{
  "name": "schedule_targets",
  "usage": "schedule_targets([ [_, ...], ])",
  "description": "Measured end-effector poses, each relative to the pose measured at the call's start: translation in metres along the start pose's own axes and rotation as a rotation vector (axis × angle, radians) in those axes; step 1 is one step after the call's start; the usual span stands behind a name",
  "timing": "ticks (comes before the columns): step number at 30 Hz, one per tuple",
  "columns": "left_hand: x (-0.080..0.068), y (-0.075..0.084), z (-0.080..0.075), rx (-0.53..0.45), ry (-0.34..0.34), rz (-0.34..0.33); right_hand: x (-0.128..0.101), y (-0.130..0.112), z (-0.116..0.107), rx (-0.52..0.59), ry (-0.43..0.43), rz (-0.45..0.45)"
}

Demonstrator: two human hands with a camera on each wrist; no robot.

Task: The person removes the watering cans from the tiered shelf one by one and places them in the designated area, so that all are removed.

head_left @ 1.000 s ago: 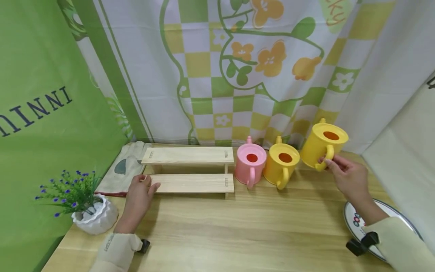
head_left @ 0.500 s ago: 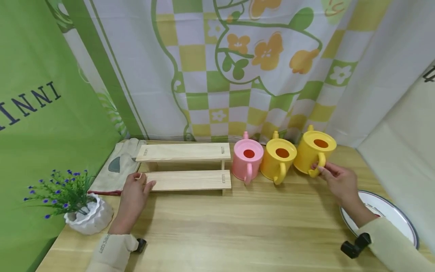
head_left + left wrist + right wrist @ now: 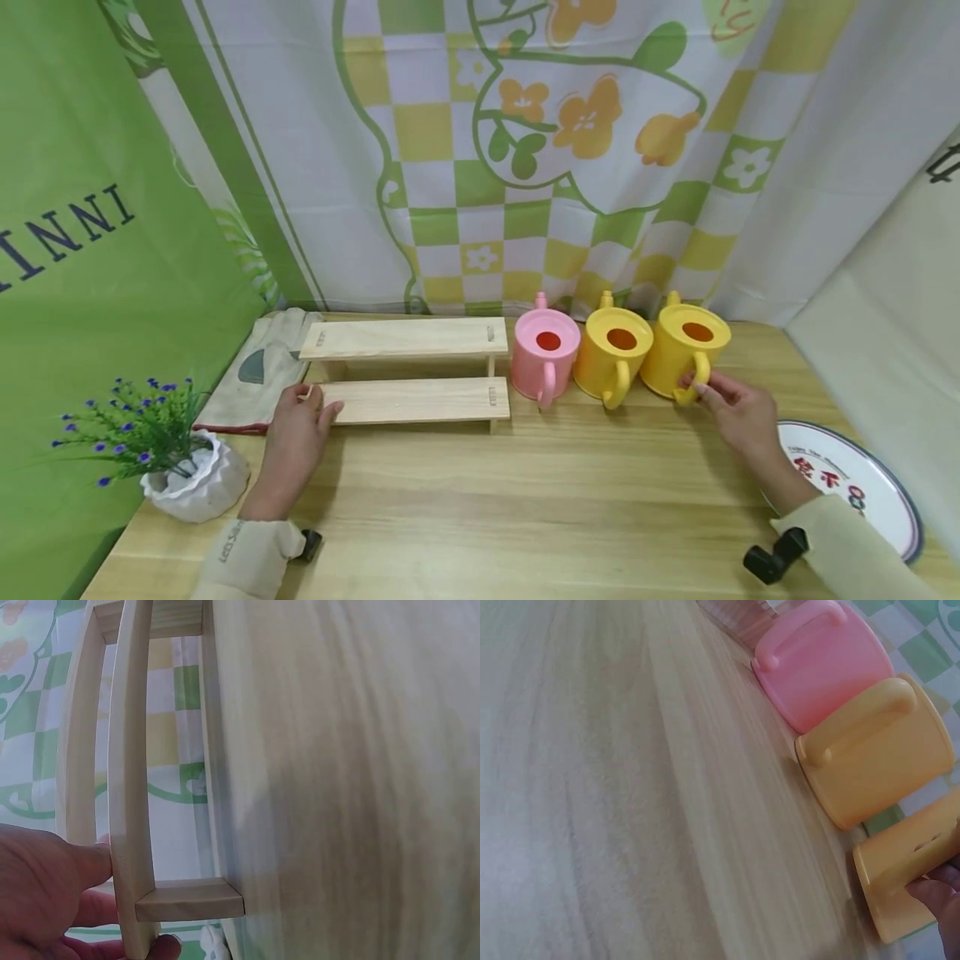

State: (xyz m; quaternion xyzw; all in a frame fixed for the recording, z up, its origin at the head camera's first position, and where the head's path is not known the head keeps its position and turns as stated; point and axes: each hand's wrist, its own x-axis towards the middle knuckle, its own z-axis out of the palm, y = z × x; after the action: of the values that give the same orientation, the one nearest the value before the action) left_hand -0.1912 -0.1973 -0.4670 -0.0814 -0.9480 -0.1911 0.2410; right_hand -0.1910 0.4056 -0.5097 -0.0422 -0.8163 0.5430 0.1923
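Note:
My right hand (image 3: pixel 742 417) pinches the lower handle of the rightmost yellow watering can (image 3: pixel 666 354), which stands upright on the table. Beside it, to the left, are a second yellow watering can (image 3: pixel 603 362) and a pink watering can (image 3: pixel 534 367), handles facing me. The left hand (image 3: pixel 296 429) holds the left end of the lower board of a two-step wooden shelf (image 3: pixel 420 400). In the left wrist view, the thumb lies on one face of that board (image 3: pixel 129 787), with fingers around its end. The right wrist view shows only part of the right hand (image 3: pixel 941 896) on the handle.
A white flower pot (image 3: pixel 198 483) with purple flowers stands at the left. Behind the left hand lies a beige cloth (image 3: pixel 240 392). A round plate (image 3: pixel 892 500) with a dark rim lies under the right forearm. A patterned curtain (image 3: pixel 450 167) hangs along the back.
The rightmost yellow watering can has come down and left onto the table beside the other yellow one, in my right hand. The left hand keeps its hold on the shelf.

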Motion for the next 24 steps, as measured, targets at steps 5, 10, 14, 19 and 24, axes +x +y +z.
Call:
schedule_targets([
  [5, 0.000, 0.000, -0.001, -0.008, -0.019, -0.026, -0.017, -0.040, 0.003, -0.164, -0.024, -0.019],
  [10, 0.000, 0.000, -0.003, -0.014, -0.027, -0.042, -0.027, -0.063, 0.009, -0.321, -0.023, -0.106],
  [14, 0.002, -0.001, -0.002, -0.007, -0.018, -0.030, -0.026, -0.068, 0.013, -0.384, -0.001, -0.115],
  [19, 0.001, -0.003, 0.002, 0.002, -0.042, -0.038, -0.026, -0.074, 0.007, -0.315, 0.006, 0.014],
  [24, 0.000, -0.005, -0.003, 0.006, -0.060, -0.054, -0.039, -0.092, -0.005, -0.212, 0.112, 0.092],
])
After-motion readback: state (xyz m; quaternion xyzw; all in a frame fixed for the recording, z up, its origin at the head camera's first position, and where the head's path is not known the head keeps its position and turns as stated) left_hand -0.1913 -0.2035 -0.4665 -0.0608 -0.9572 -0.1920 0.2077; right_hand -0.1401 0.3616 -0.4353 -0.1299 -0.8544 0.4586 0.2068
